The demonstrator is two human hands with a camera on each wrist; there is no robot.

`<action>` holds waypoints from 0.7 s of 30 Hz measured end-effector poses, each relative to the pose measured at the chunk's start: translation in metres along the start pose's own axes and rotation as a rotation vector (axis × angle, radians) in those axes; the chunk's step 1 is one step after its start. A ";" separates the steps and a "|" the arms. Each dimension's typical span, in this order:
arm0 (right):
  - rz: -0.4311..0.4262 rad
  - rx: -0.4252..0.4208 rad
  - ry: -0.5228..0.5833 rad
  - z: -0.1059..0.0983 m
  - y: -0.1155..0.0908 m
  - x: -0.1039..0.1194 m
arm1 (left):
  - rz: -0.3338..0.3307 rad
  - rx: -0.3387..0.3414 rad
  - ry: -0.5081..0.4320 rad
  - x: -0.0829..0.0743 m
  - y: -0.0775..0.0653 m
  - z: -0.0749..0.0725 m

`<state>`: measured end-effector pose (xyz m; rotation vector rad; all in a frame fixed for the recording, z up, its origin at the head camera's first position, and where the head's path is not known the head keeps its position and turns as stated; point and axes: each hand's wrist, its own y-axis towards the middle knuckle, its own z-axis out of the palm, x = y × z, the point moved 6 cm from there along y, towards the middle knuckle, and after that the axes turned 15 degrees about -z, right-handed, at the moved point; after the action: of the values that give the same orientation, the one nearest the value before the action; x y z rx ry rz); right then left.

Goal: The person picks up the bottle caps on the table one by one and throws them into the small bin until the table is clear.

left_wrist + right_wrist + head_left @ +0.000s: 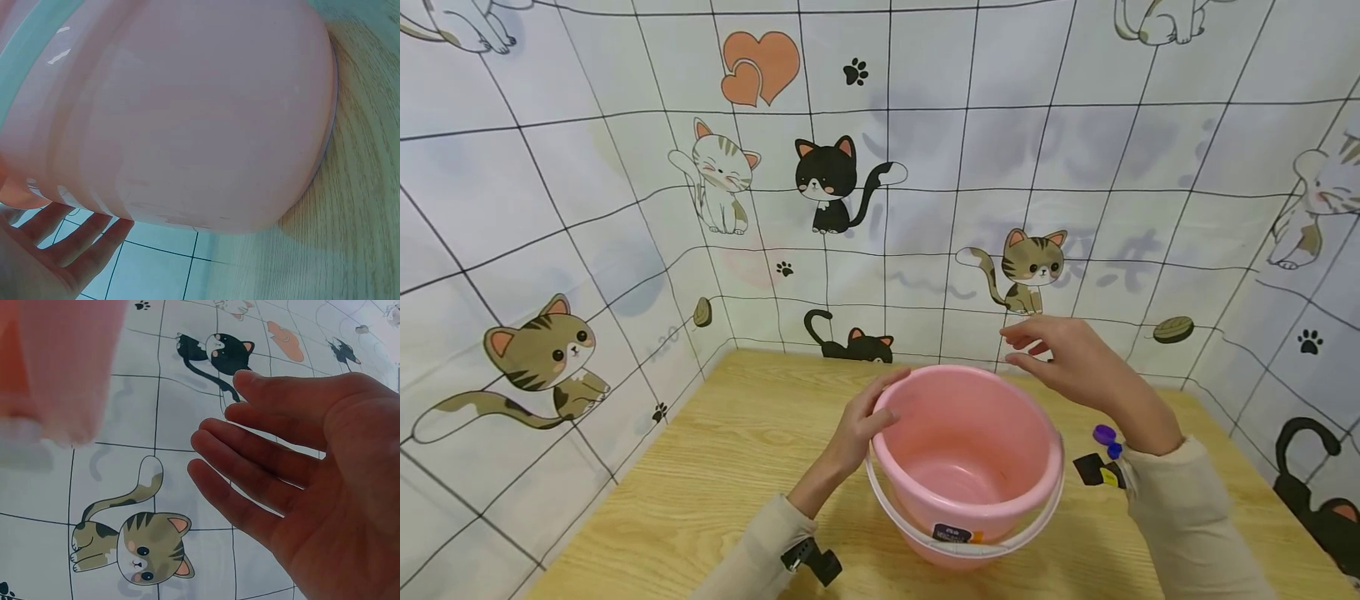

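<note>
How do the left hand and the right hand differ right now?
The left hand grips the pink bucket at its rim; the right hand hovers apart from the bucket, holding nothing. In the head view, the left hand appears lower than the right hand. Both are bare, with beige sleeves.

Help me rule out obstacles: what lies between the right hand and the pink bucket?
Nothing: the right wrist view shows only open air between the right hand and pink bucket, cat-print wall behind.
</note>
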<state>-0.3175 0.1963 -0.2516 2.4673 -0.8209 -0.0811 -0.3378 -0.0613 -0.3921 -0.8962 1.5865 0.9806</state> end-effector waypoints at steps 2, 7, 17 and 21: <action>0.019 -0.004 0.002 0.001 -0.006 -0.004 | 0.001 0.000 0.005 -0.001 0.000 0.000; 0.100 0.006 0.028 0.004 -0.025 -0.016 | 0.004 0.002 0.007 -0.001 -0.001 0.000; 0.178 0.006 0.034 0.015 -0.063 -0.037 | 0.010 0.004 -0.004 0.001 -0.001 0.000; 0.196 0.003 0.024 0.017 -0.078 -0.045 | 0.015 0.003 -0.003 0.001 -0.001 0.000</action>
<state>-0.3158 0.2665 -0.3109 2.3716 -1.0478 0.0209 -0.3371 -0.0622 -0.3927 -0.8821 1.5936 0.9895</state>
